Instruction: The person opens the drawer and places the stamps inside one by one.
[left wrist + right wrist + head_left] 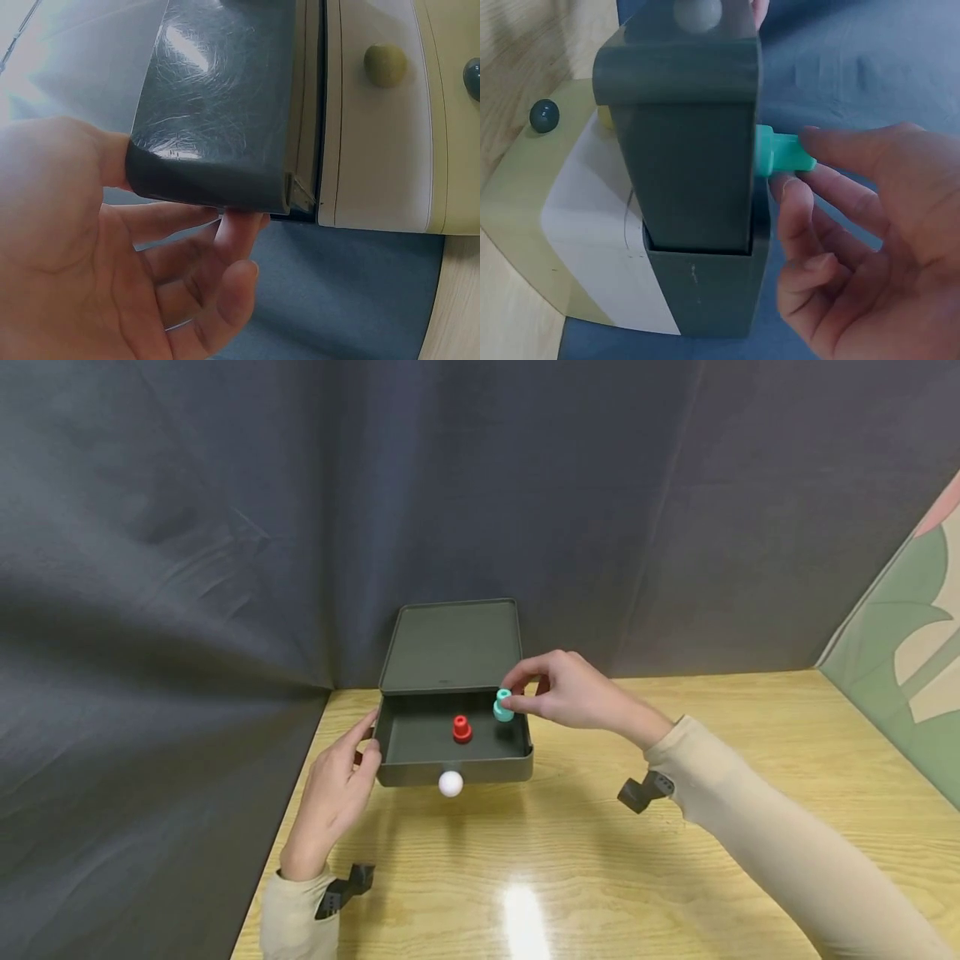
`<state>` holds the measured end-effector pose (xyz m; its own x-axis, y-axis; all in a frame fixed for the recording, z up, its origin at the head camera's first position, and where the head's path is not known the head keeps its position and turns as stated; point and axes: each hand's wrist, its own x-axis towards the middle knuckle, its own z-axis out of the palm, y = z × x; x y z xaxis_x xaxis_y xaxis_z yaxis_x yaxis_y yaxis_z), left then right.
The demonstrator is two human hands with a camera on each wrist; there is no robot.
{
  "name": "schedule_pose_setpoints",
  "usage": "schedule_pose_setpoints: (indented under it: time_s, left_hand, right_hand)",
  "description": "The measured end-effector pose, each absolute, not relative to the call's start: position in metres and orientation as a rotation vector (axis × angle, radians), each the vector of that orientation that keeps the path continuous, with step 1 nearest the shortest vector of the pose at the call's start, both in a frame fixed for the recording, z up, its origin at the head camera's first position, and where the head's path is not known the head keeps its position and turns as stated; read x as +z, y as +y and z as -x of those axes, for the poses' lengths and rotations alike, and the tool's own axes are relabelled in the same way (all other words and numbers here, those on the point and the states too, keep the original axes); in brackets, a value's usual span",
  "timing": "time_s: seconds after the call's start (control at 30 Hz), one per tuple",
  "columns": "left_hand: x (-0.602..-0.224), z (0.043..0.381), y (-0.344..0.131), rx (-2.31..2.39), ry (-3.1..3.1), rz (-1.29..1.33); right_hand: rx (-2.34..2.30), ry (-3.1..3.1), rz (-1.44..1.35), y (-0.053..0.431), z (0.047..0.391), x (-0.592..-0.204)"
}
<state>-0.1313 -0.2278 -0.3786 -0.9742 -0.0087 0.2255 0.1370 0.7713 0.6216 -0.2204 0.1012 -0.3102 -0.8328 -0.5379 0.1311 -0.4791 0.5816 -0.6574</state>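
A dark grey-green drawer with a white knob stands pulled out of a small chest. At its left front corner, my left hand holds the side wall, thumb at the rim and fingers against the outside. Over the drawer's right side, my right hand pinches a stepped turquoise peg between thumb and fingers. In the right wrist view, the wider end of the turquoise peg is partly hidden by the drawer wall. A similar red peg stands upright on the drawer floor.
The chest's dark top panel lies behind the drawer. Below are a white drawer with an olive knob and a yellow drawer with a dark knob. A grey curtain hangs behind the wooden table.
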Motion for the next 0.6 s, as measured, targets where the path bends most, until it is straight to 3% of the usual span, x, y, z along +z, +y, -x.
schedule_pose_setpoints:
  time_s: [0.6]
  left_hand:
    - [-0.38, 0.132, -0.224, -0.991, -2.746, 0.093]
  right_hand:
    - [-0.977, 2.684, 0.904, 0.079, 0.226, -0.327]
